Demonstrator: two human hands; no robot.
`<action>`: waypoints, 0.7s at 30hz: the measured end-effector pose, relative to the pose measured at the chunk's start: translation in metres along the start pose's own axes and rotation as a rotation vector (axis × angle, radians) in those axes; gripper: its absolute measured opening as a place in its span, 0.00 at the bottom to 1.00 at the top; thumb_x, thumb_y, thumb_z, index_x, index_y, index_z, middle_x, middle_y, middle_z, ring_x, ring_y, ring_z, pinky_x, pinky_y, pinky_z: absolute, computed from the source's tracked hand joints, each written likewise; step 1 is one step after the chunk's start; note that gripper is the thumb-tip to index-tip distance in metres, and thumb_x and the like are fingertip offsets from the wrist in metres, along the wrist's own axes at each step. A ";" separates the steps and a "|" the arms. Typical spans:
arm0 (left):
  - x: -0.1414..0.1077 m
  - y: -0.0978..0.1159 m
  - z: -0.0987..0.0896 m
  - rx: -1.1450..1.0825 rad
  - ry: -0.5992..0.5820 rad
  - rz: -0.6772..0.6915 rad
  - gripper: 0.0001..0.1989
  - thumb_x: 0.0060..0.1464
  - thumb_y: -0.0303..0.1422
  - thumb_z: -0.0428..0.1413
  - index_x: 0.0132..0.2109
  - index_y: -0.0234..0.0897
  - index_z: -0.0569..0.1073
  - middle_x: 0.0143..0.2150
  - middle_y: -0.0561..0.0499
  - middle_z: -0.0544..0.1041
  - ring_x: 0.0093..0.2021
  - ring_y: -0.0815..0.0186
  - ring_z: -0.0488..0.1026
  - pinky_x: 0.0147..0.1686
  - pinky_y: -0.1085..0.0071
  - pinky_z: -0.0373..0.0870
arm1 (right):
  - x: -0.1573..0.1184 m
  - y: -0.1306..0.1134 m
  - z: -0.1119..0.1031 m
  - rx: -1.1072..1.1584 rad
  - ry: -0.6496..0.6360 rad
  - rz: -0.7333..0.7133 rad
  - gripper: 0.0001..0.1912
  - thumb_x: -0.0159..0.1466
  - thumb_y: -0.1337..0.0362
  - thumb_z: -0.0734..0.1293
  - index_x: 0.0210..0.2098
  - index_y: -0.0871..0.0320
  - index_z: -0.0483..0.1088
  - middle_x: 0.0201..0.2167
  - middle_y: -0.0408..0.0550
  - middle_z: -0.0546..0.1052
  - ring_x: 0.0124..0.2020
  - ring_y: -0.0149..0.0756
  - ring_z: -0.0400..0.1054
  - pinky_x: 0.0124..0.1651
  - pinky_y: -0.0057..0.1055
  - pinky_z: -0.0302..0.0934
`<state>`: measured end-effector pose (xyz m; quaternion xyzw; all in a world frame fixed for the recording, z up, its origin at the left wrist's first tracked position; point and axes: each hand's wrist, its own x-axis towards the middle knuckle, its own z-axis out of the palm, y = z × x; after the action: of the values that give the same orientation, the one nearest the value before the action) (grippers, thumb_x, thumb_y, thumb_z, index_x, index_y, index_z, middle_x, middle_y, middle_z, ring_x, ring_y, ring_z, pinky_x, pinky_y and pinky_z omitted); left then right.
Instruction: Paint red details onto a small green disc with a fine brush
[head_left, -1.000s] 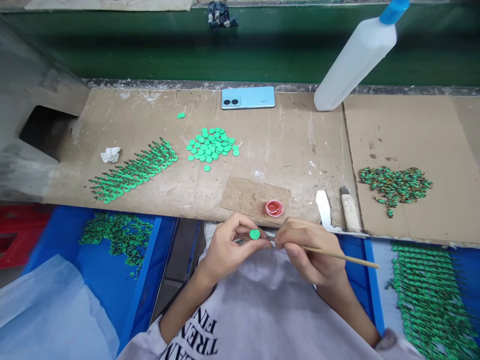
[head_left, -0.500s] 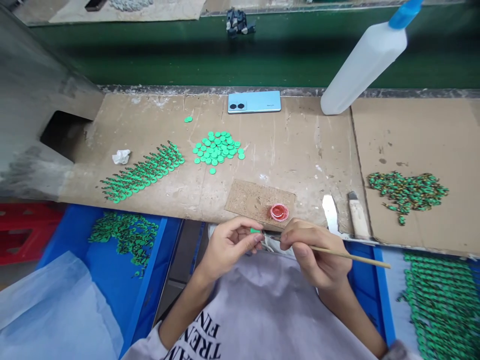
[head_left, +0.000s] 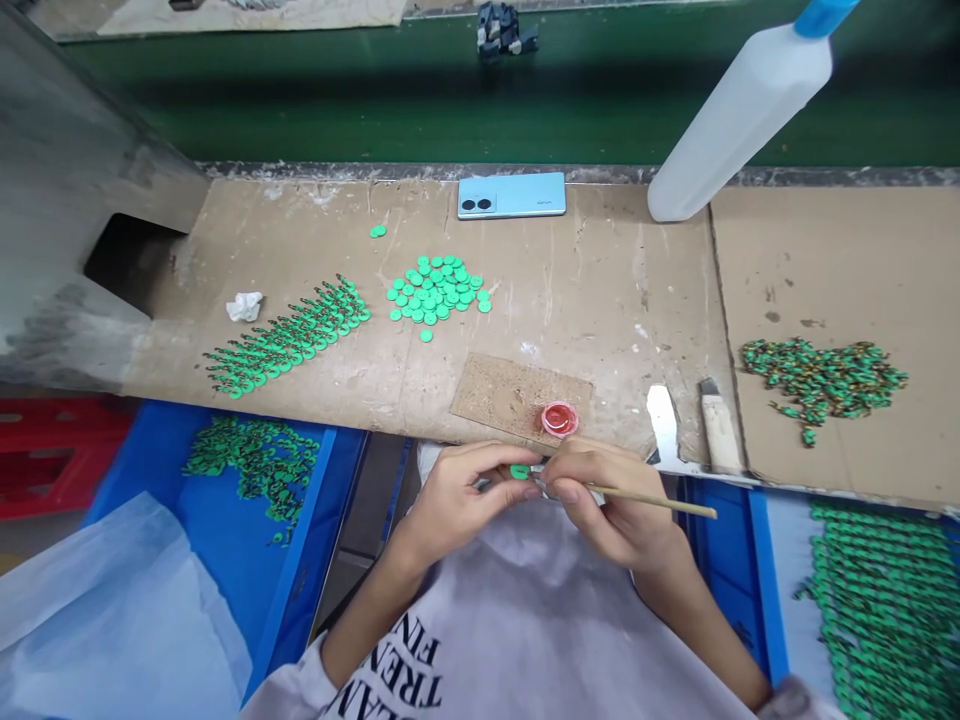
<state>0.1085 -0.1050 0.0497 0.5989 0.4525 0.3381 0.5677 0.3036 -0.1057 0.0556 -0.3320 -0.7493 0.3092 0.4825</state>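
Note:
Between the thumb and fingers of my left hand (head_left: 471,492) is a small green disc (head_left: 519,471), held just past the table's front edge. My right hand (head_left: 611,500) grips a thin brush with a wooden handle (head_left: 660,500), the handle pointing right. The brush's tip end is close to the disc; whether they touch I cannot tell. A small round pot of red paint (head_left: 559,419) stands just beyond my hands on a piece of cardboard (head_left: 495,393). Loose green discs (head_left: 435,290) lie in a pile farther back.
Rows of green discs with small dark pieces (head_left: 289,340) lie left. A blue phone (head_left: 511,195), a tilted white bottle (head_left: 739,125), a scraper blade (head_left: 662,415), a worn-handled tool (head_left: 720,430) and green-gold pieces (head_left: 821,380) lie around. Blue trays (head_left: 247,560) flank me.
My right hand has moved left, bringing the brush closer to the green disc. My left hand has shifted slightly right, and the disc shows more clearly. The view has tilted a little.

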 end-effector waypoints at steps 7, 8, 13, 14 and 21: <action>-0.003 -0.001 -0.001 0.045 -0.005 -0.018 0.08 0.58 0.31 0.65 0.45 0.38 0.85 0.38 0.47 0.88 0.34 0.62 0.84 0.32 0.73 0.81 | 0.000 -0.002 -0.002 0.004 -0.040 0.020 0.10 0.74 0.70 0.60 0.40 0.55 0.72 0.27 0.44 0.78 0.25 0.34 0.70 0.30 0.30 0.65; -0.003 -0.001 -0.001 0.047 -0.004 -0.027 0.09 0.58 0.30 0.65 0.46 0.38 0.84 0.37 0.48 0.87 0.33 0.63 0.84 0.32 0.73 0.81 | 0.000 -0.002 -0.002 -0.012 -0.056 0.016 0.10 0.75 0.70 0.60 0.40 0.55 0.72 0.28 0.44 0.78 0.26 0.34 0.71 0.31 0.30 0.66; -0.007 -0.003 -0.002 0.168 0.010 0.033 0.10 0.59 0.23 0.59 0.44 0.39 0.82 0.34 0.52 0.87 0.32 0.65 0.84 0.35 0.75 0.80 | 0.001 -0.004 -0.004 -0.147 -0.139 -0.041 0.10 0.77 0.66 0.63 0.37 0.57 0.70 0.26 0.43 0.76 0.25 0.32 0.68 0.29 0.30 0.63; -0.007 -0.003 -0.002 0.206 0.007 0.059 0.11 0.59 0.22 0.59 0.44 0.39 0.82 0.35 0.51 0.87 0.33 0.64 0.85 0.35 0.75 0.79 | 0.001 -0.005 -0.005 -0.180 -0.161 -0.059 0.11 0.77 0.66 0.64 0.36 0.57 0.70 0.26 0.43 0.75 0.24 0.32 0.66 0.28 0.30 0.62; -0.009 -0.004 -0.002 0.296 0.017 0.137 0.08 0.61 0.26 0.60 0.44 0.39 0.83 0.37 0.49 0.88 0.34 0.62 0.85 0.36 0.72 0.80 | 0.001 -0.010 -0.008 -0.213 -0.237 -0.096 0.12 0.78 0.66 0.63 0.36 0.57 0.70 0.26 0.43 0.74 0.26 0.33 0.65 0.29 0.32 0.60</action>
<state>0.1027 -0.1128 0.0466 0.7026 0.4599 0.3108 0.4451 0.3087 -0.1099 0.0669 -0.3066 -0.8444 0.2415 0.3670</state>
